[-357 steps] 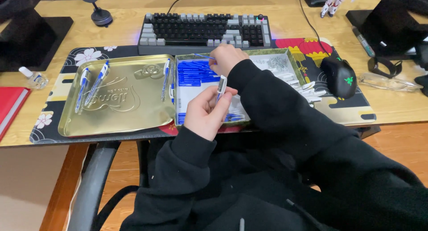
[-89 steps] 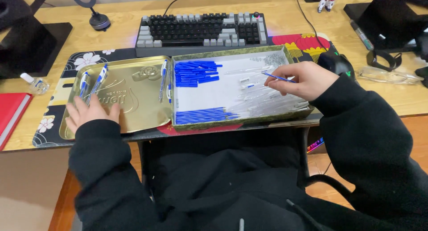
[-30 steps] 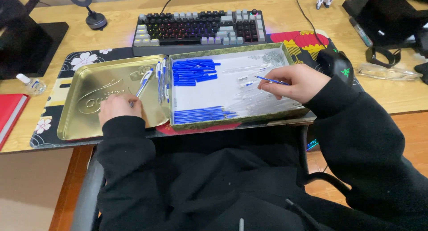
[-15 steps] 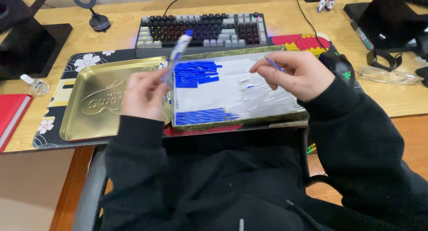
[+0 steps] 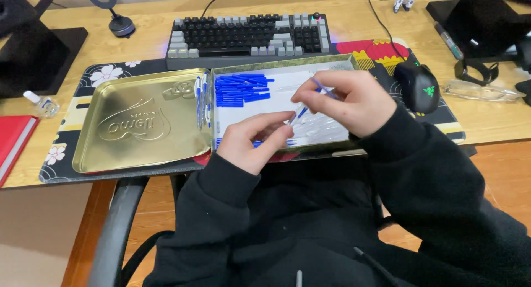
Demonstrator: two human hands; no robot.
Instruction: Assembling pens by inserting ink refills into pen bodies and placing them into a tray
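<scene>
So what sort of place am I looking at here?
Most likely a home or office computer desk, not a workshop: a black-and-grey mechanical keyboard and a black computer mouse sit on a wooden desktop, and the left hand and right hand work over an open gold metal tin.

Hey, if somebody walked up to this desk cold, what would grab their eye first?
Probably the two hands meeting over the open gold tin: the left hand and right hand pinch a thin pen part between them. Just behind, a heap of blue pen caps fills the tin's far left corner, and a few assembled pens lie along its hinge.
</scene>
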